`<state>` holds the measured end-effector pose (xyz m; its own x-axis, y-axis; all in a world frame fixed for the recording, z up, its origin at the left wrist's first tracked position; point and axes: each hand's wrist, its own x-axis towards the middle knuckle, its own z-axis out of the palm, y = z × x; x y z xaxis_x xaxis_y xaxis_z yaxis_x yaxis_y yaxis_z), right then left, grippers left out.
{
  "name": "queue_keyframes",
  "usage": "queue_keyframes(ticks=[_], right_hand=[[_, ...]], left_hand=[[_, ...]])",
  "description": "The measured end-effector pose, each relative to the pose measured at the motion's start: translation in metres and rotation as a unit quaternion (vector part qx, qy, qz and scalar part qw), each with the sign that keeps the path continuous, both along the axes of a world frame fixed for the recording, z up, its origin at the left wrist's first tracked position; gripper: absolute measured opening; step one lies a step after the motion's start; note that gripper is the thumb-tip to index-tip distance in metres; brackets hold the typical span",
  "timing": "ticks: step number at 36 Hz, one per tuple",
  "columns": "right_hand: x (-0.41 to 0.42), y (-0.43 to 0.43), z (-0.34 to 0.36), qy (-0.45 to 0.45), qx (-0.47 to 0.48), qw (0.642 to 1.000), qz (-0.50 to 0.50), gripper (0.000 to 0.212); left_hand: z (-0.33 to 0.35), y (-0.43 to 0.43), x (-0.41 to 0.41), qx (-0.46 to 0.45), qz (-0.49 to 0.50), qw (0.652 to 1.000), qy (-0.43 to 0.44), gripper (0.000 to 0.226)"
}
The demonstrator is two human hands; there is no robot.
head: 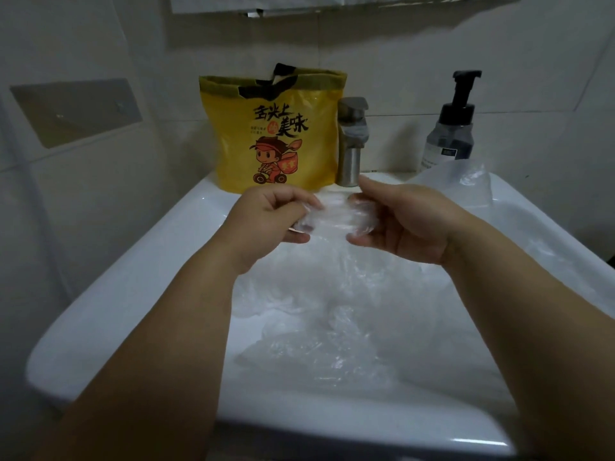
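A clear, crumpled plastic bag is stretched between both hands above the white sink. My left hand pinches its left end with curled fingers and thumb. My right hand grips its right end, thumb under and fingers over. More clear plastic bags lie loosely heaped in the sink basin below the hands.
A yellow printed bag with black handles stands on the sink's back rim. A steel tap is beside it, and a pump bottle stands at the back right. Another clear plastic sheet drapes over the right rim. Tiled walls close in behind and left.
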<state>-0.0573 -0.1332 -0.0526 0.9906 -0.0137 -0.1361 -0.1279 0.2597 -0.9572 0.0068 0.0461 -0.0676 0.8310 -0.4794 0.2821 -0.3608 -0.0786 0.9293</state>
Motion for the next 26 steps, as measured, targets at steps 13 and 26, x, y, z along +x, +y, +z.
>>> queue_keyframes(ticks=[13,26], right_hand=[[0.002,0.006,-0.007,-0.088,-0.18,0.976,-0.084,0.029],[0.004,0.007,-0.011,-0.18,-0.361,0.902,-0.152,0.049]], left_hand=[[-0.004,-0.01,0.0,-0.002,0.096,0.995,0.003,0.01],[-0.003,-0.011,-0.005,-0.007,0.114,0.989,-0.093,0.026]])
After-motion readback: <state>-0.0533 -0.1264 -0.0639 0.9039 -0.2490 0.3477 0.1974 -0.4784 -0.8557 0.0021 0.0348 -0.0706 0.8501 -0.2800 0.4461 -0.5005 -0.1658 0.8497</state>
